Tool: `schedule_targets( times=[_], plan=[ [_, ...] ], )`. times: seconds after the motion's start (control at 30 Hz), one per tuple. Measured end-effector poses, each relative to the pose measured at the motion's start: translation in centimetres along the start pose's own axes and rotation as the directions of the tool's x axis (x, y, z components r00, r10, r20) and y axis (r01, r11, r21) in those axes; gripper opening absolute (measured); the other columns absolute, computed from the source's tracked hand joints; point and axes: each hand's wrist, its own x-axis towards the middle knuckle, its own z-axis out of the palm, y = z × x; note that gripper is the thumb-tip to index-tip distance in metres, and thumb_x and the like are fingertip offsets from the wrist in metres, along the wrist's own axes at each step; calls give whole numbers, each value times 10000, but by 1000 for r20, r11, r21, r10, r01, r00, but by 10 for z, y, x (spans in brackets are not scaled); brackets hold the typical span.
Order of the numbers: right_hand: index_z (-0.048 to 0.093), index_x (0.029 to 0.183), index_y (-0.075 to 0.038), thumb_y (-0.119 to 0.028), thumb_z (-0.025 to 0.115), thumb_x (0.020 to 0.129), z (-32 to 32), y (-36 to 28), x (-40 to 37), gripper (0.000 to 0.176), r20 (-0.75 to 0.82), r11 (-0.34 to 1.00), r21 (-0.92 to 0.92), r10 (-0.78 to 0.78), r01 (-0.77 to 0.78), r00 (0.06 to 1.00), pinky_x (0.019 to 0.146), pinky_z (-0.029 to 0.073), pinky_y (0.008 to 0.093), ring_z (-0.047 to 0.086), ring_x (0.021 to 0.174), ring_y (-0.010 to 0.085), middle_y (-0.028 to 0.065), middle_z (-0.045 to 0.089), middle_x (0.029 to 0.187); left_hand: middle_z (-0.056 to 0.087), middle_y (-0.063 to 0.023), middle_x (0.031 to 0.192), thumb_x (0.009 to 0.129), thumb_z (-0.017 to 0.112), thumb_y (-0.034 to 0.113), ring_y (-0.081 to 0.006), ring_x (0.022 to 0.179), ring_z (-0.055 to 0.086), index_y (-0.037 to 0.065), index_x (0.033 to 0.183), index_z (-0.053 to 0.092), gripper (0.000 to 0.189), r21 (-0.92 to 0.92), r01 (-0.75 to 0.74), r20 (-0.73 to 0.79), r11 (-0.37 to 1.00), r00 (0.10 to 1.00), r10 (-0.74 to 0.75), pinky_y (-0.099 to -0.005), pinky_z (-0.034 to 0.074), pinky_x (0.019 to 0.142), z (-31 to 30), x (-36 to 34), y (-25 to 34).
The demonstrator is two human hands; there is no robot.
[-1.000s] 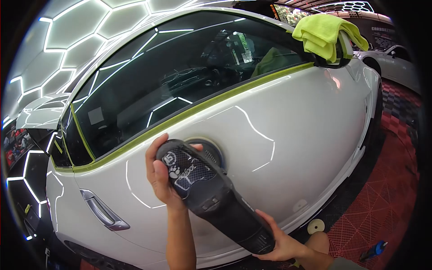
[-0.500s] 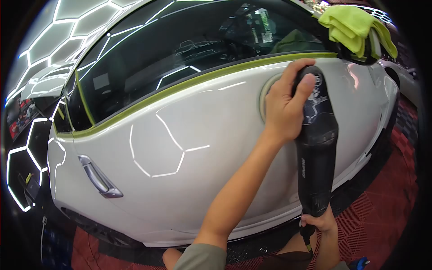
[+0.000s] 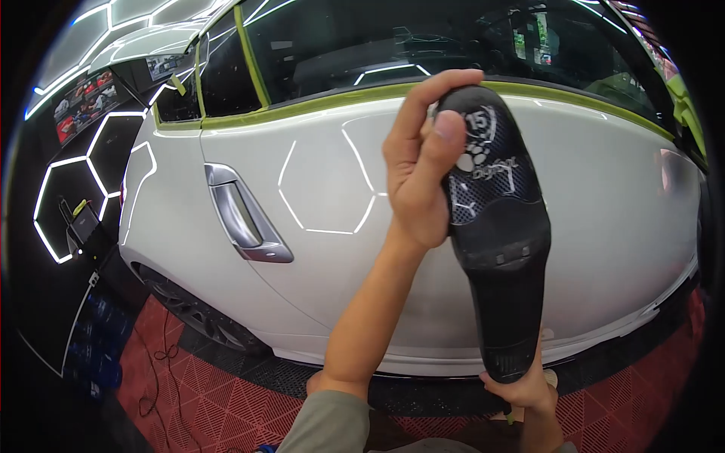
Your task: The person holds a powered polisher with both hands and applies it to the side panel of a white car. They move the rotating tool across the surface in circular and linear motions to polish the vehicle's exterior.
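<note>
A black power polisher (image 3: 502,241) is held upright in front of a white car door (image 3: 325,272). My left hand (image 3: 423,166) grips its head near the top, with fingers and thumb wrapped round it. Lower down, my right hand (image 3: 525,389) holds the bottom end of the polisher. The polisher body hides its pad, so contact with the door cannot be made out. Green masking tape (image 3: 362,97) runs along the lower edge of the window (image 3: 325,53). A chrome door handle (image 3: 245,215) sits left of my left arm.
A yellow-green cloth (image 3: 686,113) hangs at the right edge. Black cords (image 3: 155,377) lie on the red floor tiles (image 3: 234,400). A wheel (image 3: 196,309) shows at lower left, and the raised rear lid (image 3: 143,41) at upper left.
The view has turned and shifted toward the rear of the car, so the door handle appears farther right and higher. Both hands still hold the polisher; its pad is no longer visible.
</note>
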Motion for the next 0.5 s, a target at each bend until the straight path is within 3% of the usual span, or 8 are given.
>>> schedule_targets(
  times=[0.1, 0.17, 0.27, 0.37, 0.5],
  plan=[
    [35, 1541, -44, 8, 767, 660, 60, -13, 28, 1147, 48, 993, 113, -19, 14, 999, 1102, 332, 376, 423, 1341, 274, 197, 391, 1443, 652, -314, 1009, 1036, 361, 419, -327, 859, 717, -20, 1373, 376, 554, 6, 4, -33, 1000, 999, -4, -370, 616, 725, -61, -9, 31],
    [39, 1542, -50, 11, 764, 664, 90, -18, 41, 1140, 82, 998, 32, -65, 63, 994, 1106, 329, 373, 419, 1352, 282, 213, 395, 1446, 631, -372, 1017, 1043, 320, 460, -332, 827, 714, 37, 1412, 341, 562, -25, -5, -28, 1000, 1000, 5, -345, 615, 690, -100, -14, 46],
    [42, 1539, -47, 18, 759, 668, 125, -26, 53, 1130, 103, 996, -31, -76, 79, 992, 1083, 371, 383, 478, 1319, 319, 234, 461, 1405, 637, -350, 1004, 1045, 290, 479, -298, 808, 699, 34, 1413, 347, 581, -108, -7, -105, 994, 994, -4, -357, 600, 701, -127, -20, 65],
    [44, 1539, -48, 13, 757, 679, 144, -31, 62, 1119, 130, 996, -42, -73, 79, 989, 1050, 412, 386, 543, 1260, 339, 240, 509, 1370, 658, -326, 956, 1028, 357, 488, -320, 845, 707, -13, 1375, 363, 609, -190, -33, -115, 981, 993, 11, -371, 600, 717, -148, -20, 78],
    [33, 1540, -55, -8, 771, 712, 158, -36, 74, 1110, 167, 991, -68, -106, 119, 980, 992, 465, 391, 596, 1194, 366, 260, 537, 1339, 648, -348, 965, 1034, 302, 512, -296, 770, 690, 25, 1396, 353, 609, -119, -61, -191, 991, 981, 38, -339, 577, 678, -165, -22, 90]
  ],
)
